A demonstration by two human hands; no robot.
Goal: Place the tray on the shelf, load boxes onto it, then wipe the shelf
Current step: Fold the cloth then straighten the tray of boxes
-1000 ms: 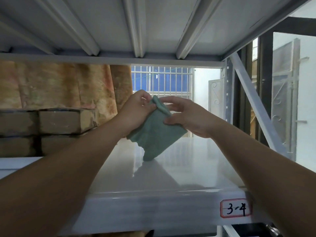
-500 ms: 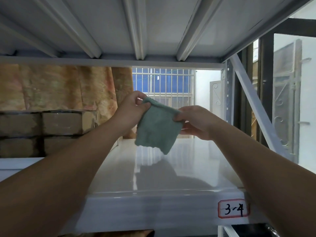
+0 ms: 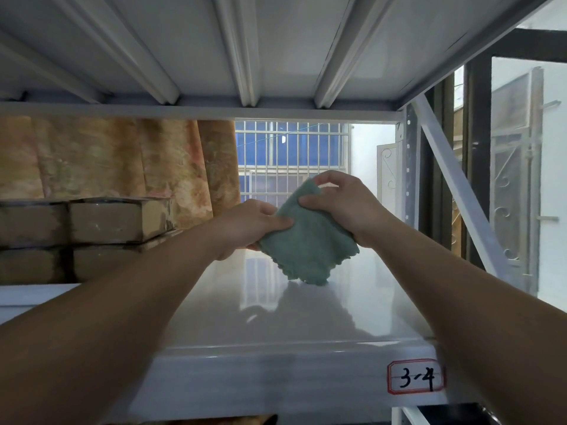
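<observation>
A small, fluffy teal-green microfibre cloth [image 3: 306, 246] is held in the air over the middle of the glossy white metal shelf [image 3: 306, 320]. The left hand [image 3: 251, 223] grips the cloth's left edge between thumb and curled fingers, and the right hand [image 3: 343, 207] pinches its upper right edge with thumb and bent fingers. The cloth's scalloped lower corner hangs close over the shelf, though contact cannot be told; brown cardboard boxes [image 3: 104, 220] are stacked two high at the shelf's left end, and a red-bordered white label [image 3: 415, 380] marked "3-4" sits on the right of its front edge.
</observation>
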